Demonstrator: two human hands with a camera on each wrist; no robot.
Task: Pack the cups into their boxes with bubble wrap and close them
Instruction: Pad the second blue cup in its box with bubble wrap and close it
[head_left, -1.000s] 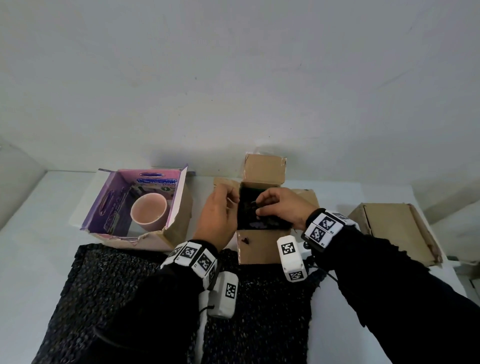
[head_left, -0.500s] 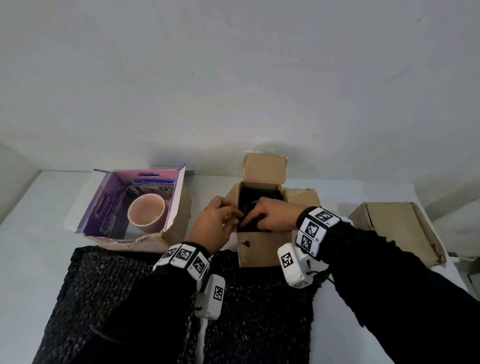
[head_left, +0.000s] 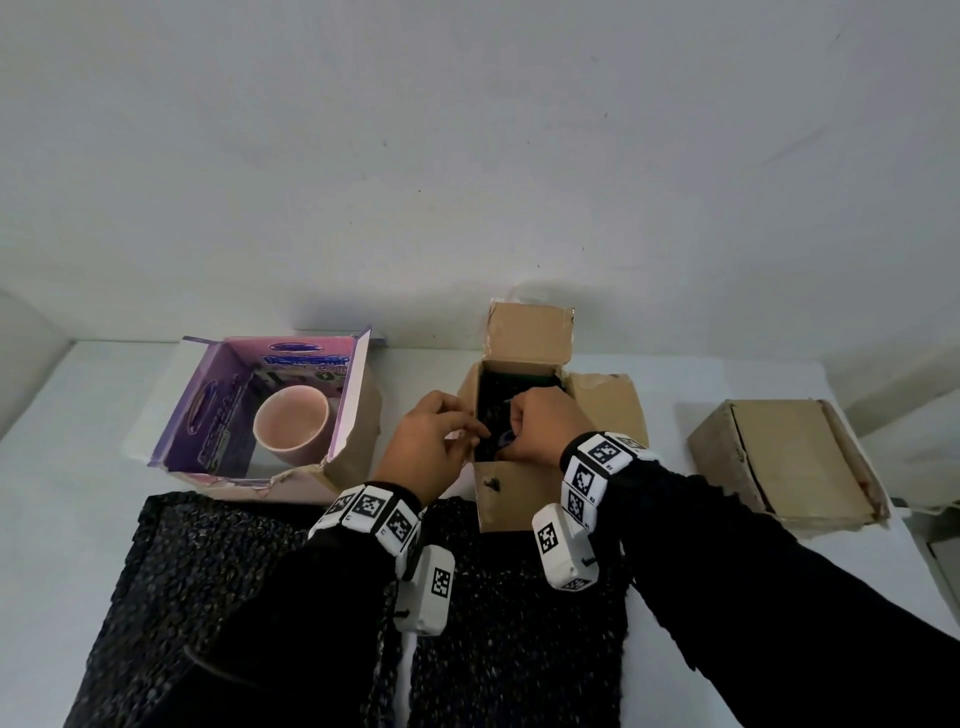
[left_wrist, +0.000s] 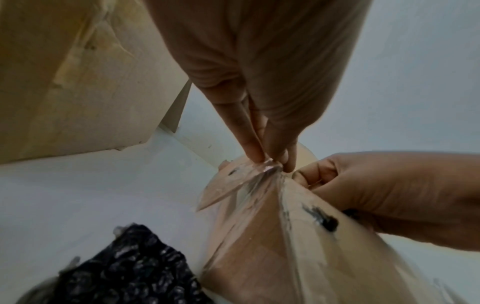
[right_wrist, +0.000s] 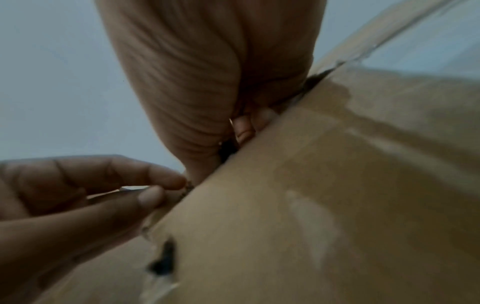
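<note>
Cups first: the pink cup (head_left: 292, 426) sits bare in the open purple box (head_left: 208, 410) at the left of the surface (head_left: 67, 467), with no wrap round it yet. Your two hands meet at the middle cardboard box (head_left: 519, 493), whose flaps stand open over dark bubble wrap (head_left: 493, 395) already inside (whether a cup lies under it, you cannot tell from here). Your left hand (head_left: 428, 449) pinches a clear strip of tape (left_wrist: 262, 168) at the box's near left corner; your right hand (head_left: 540, 426) curls over the near rim, fingers tucked into the opening. A third brown box (head_left: 789, 462) at the right looks shut. Left to do, by my reading: fold this box's flaps, then wrap and close the pink cup. Spare black bubble wrap sheets (head_left: 197, 597) lie under your forearms, and the open right flap (head_left: 608, 410) crowds your right wrist.
</note>
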